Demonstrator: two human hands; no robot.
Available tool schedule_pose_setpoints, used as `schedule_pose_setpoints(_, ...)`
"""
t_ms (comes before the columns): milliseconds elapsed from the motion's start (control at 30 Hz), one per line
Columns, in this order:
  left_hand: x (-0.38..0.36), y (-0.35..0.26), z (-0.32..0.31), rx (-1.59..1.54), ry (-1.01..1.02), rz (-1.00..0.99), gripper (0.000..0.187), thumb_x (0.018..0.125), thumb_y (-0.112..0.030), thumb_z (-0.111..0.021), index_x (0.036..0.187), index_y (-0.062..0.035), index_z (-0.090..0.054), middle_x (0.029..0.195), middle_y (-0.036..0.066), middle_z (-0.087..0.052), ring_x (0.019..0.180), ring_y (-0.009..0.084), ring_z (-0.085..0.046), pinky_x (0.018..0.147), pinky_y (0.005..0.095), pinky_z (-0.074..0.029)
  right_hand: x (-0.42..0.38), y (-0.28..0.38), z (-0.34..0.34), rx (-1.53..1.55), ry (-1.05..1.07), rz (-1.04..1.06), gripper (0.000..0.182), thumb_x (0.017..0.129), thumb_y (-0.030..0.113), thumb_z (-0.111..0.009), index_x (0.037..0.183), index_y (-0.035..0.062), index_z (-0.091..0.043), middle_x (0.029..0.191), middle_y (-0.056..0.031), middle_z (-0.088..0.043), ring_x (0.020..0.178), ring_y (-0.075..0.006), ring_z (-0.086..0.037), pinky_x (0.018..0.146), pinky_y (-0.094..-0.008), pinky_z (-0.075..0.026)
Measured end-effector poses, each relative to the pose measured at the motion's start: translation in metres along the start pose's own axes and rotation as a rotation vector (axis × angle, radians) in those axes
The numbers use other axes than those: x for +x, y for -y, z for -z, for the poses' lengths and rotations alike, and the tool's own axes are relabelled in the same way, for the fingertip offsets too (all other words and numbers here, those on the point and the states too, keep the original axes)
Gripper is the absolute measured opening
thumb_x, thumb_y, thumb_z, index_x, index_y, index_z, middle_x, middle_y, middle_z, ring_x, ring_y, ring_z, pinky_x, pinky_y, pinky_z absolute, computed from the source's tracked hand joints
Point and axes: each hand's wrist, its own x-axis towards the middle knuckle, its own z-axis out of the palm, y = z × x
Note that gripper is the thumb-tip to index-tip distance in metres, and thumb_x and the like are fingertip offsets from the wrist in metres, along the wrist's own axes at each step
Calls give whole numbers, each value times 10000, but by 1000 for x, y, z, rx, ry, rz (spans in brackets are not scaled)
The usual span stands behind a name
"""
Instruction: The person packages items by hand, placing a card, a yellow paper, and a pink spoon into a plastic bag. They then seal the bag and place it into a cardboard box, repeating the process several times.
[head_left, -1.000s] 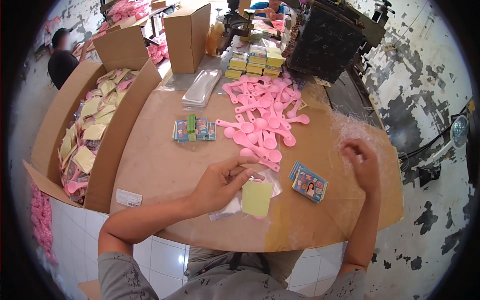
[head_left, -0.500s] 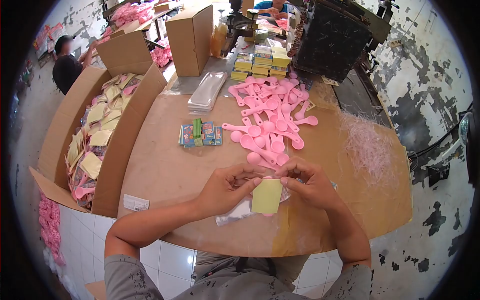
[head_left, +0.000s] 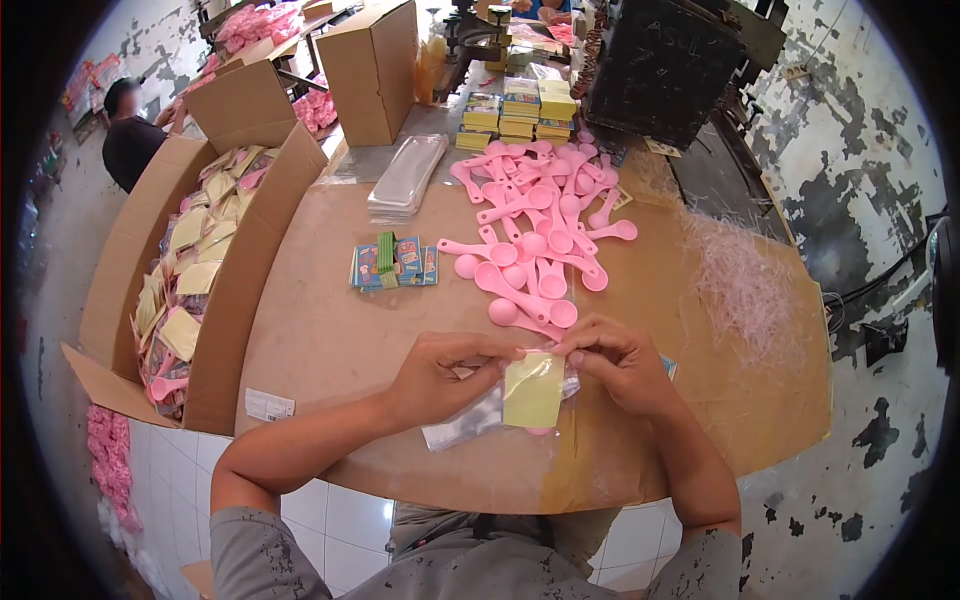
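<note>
Between my hands is a clear plastic bag [head_left: 534, 370] with a pale yellow card [head_left: 532, 403] inside. Its top edge is pinched by my left hand [head_left: 452, 375] on one side and my right hand [head_left: 622, 368] on the other. A bit of pink [head_left: 540, 431] shows below the card; the rest of it is hidden. Flat clear bags [head_left: 462, 424] lie on the table under my left wrist. Just beyond my fingers begins a heap of pink measuring spoons [head_left: 540, 240].
Banded blue cards [head_left: 410, 262] and a stack of clear plastic trays or sleeves [head_left: 408, 180] sit left of the spoons. Card stacks [head_left: 520, 112] stand behind. At left, an open carton [head_left: 250, 250] holds filled packets. Plastic shreds [head_left: 740, 290] lie right. Other people are farther back.
The yellow card now has glossy plastic over its face up to the top edge, where before its upper part looked bare. Both hands stay almost in place, and the view has shifted slightly.
</note>
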Motion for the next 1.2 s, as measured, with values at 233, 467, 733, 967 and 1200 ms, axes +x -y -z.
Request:
schedule_pose_setpoints(233,-2,-8,-4,-199,1,259,208,1008,-20,-669,1195,57,-721,1143,126,-762,967,133,-737,827,268,-612,-1,6,-3,-24,-4,-44,198,959,-8,-677,1131,17,-771,1144,-54,-661,978,-130,-643,845,-271,-519)
schedule_pose_setpoints(467,-2,-8,-4,-178,-34,286,221,1024,-60,-674,1216,42,-710,1122,91,-761,980,131,-735,833,268,-619,-1,11,-8,-13,25,-96,362,940,-9,-725,1294,-11,-653,1090,-41,-666,990,-107,-643,850,-279,-535)
schedule_pose_setpoints(733,4,-34,-4,-112,10,203,196,1011,-85,-703,1173,20,-669,1047,73,-743,999,133,-725,825,279,-596,-4,24,-8,-72,37,-111,396,945,45,-753,1318,-14,-633,1032,-18,-687,950,-97,-636,812,-286,-526)
schedule_pose_setpoints(967,18,-27,69,-2,-604,93,322,1079,-259,-602,1296,-21,-617,1201,84,-707,1112,145,-677,953,322,-550,-11,43,30,-492,-109,54,375,925,118,-765,1280,37,-673,1095,-67,-715,988,-170,-678,866,-329,-526)
schedule_pose_setpoints(1200,22,-5,90,-120,-494,72,385,1047,-329,-575,1323,-63,-613,1178,50,-682,1075,205,-654,980,354,-496,-41,39,84,-829,-50,-192,446,845,263,-859,1224,74,-719,1066,-55,-694,1001,-201,-663,844,-354,-506)
